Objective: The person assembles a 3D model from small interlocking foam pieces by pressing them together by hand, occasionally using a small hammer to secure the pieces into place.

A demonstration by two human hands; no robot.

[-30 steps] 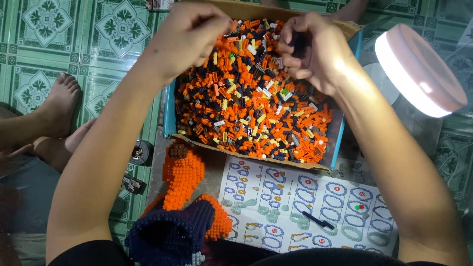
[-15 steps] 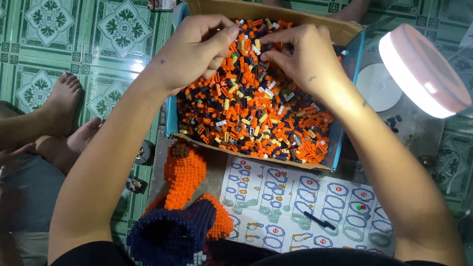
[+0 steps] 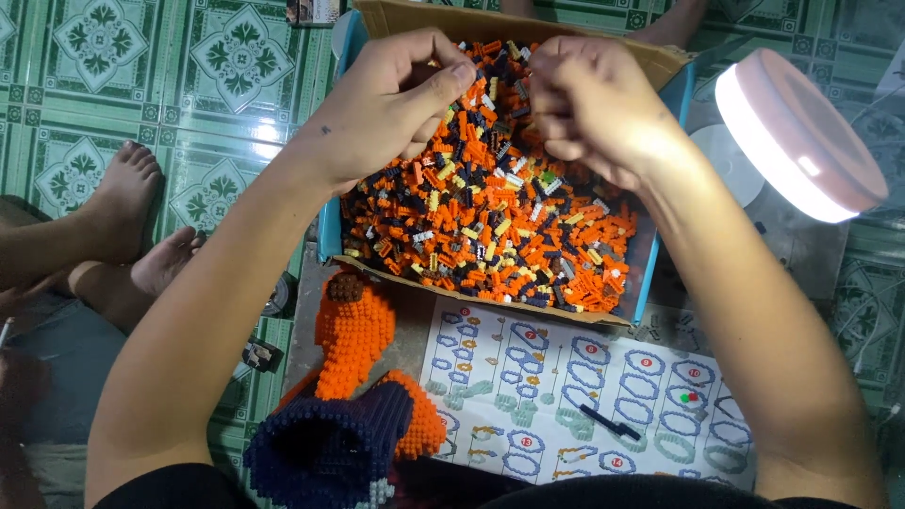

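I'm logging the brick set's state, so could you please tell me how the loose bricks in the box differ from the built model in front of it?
The loose bricks lie jumbled in the cardboard box, whereas the built model lies on the floor, its bricks joined into one studded form. The loose bricks mix orange, dark, yellow and white; the built model shows solid orange and navy blocks. Both hands hover over the loose bricks; neither touches the model. Both share orange and dark bricks.

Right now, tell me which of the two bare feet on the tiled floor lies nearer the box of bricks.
The lower foot, toes pointing toward the blue-edged cardboard box. The other foot lies above it in the picture, farther left over the green tiles.
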